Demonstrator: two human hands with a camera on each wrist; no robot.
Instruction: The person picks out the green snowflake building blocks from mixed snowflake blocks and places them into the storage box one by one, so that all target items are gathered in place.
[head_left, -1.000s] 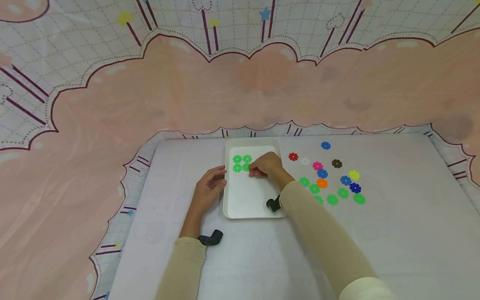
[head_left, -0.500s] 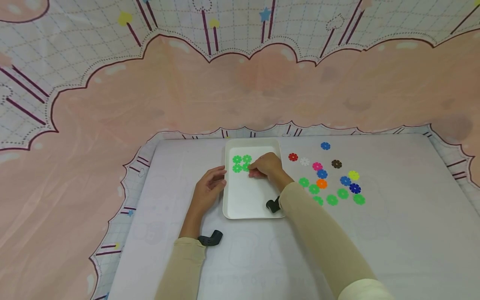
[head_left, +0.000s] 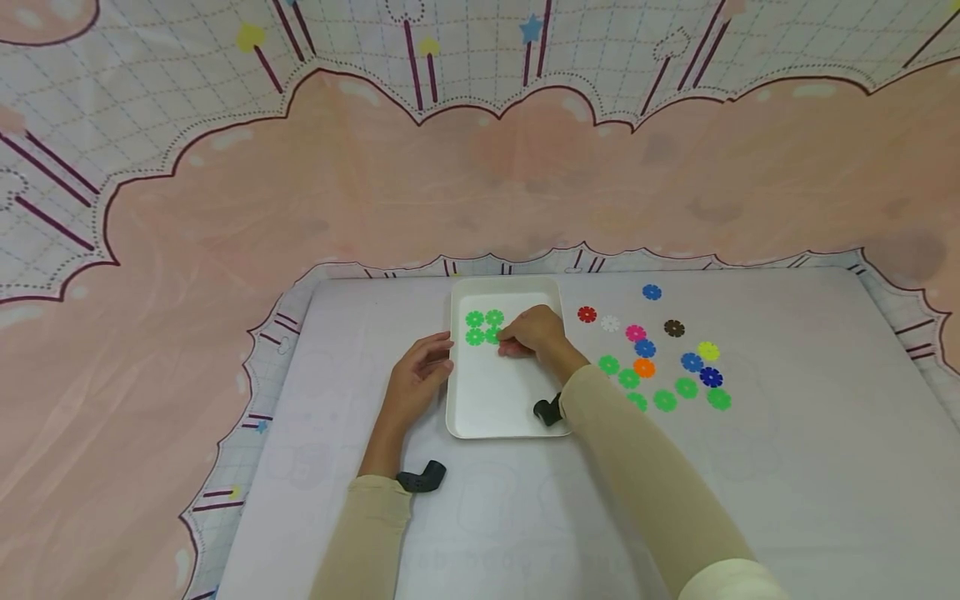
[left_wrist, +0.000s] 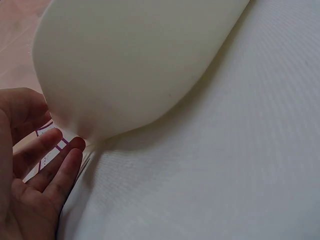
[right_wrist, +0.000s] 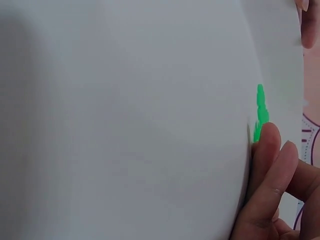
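Note:
My right hand (head_left: 538, 332) reaches over the white tray (head_left: 487, 400), its curled fingertips at the lower right one of several green notched discs (head_left: 475, 319). That green disc (head_left: 492, 335) is partly covered by the fingers. In the right wrist view, the thumb and fingers of the right hand (right_wrist: 275, 185) meet right at green discs (right_wrist: 261, 107) seen edge-on. Beside the tray's left side lies my left hand (head_left: 416, 375), fingers loosely bent, fingertips at the rim. The left wrist view has these fingers (left_wrist: 67, 167) against the tray's corner (left_wrist: 100, 112).
Right of the tray, loose notched discs lie scattered on the white table (head_left: 787, 467): several green ones (head_left: 665, 401), a red one (head_left: 587, 314), an orange one (head_left: 644, 367), a yellow one (head_left: 708, 351) and others. A patterned cloth (head_left: 525, 183) rises behind the table.

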